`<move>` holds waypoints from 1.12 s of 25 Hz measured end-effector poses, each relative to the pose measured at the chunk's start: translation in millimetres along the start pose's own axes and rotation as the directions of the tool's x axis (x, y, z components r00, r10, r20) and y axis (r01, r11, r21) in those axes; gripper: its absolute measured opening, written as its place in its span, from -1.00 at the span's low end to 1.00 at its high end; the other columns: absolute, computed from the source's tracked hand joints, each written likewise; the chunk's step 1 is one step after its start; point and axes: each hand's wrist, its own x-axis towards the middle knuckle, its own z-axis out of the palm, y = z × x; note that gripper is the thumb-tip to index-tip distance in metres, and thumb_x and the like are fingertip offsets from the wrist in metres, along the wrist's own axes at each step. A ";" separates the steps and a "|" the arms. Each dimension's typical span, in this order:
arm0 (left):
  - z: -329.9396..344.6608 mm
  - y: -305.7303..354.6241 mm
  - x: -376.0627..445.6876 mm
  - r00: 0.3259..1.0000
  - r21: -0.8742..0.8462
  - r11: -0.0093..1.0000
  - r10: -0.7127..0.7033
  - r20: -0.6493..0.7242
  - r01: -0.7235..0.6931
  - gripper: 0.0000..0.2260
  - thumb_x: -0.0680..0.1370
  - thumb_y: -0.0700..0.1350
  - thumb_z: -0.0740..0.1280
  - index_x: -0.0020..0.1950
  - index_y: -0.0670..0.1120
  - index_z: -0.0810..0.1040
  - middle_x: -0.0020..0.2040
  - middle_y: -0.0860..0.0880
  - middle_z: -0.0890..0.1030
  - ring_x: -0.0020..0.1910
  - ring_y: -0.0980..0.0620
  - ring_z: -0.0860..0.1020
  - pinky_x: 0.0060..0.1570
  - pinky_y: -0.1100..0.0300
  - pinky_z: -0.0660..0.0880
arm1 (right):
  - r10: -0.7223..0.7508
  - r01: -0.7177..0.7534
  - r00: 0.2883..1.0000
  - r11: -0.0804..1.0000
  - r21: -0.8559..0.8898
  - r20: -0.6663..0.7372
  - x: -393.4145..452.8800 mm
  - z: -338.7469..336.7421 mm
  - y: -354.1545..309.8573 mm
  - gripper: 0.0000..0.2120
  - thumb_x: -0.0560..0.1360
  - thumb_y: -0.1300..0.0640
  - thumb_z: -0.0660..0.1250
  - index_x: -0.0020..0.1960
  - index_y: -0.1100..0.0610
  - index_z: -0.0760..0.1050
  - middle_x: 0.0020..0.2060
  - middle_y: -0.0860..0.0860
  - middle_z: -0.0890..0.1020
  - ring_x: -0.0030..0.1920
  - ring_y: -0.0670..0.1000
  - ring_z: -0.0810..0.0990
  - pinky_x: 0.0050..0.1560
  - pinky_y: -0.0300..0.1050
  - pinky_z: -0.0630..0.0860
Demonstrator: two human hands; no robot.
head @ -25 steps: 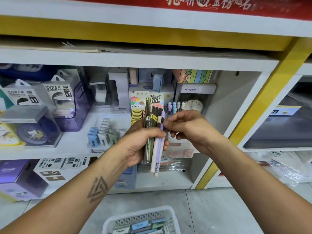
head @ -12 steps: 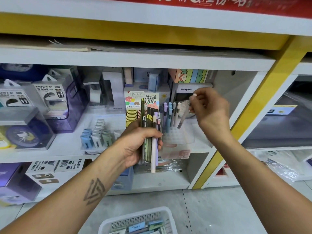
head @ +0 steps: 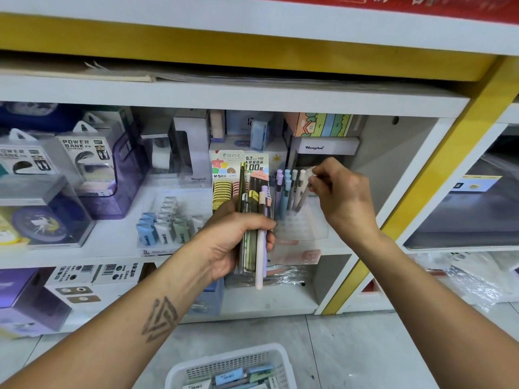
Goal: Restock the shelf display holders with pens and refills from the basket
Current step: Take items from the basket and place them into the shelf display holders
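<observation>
At the clear holder (head: pixel 302 220) on the shelf (head: pixel 112 237), the right hand (head: pixel 341 196) pinches the top of a pale pen (head: pixel 304 186) — long axis near upright, tip down among the pens already standing there. Just left and lower, the left hand (head: pixel 238 242) clasps a bundle (head: pixel 257 228) of pens and refill packs, also upright — the right grip is nearer the holder. Below, the basket (head: pixel 233 369) sits on the floor.
</observation>
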 end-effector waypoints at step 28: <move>7.9 -5.1 -2.3 0.998 0.000 1.000 0.018 0.059 -0.018 -0.77 0.45 -0.38 0.41 0.10 -0.29 0.58 -0.24 -0.24 0.64 -0.41 -0.09 0.56 -0.34 0.12 0.58 | 0.253 -0.633 0.750 0.545 0.550 0.612 -9.1 -6.1 -50.1 -0.87 0.47 0.34 0.47 -0.05 0.40 0.58 -0.33 0.26 0.65 -0.48 0.02 0.55 -0.43 -0.20 0.52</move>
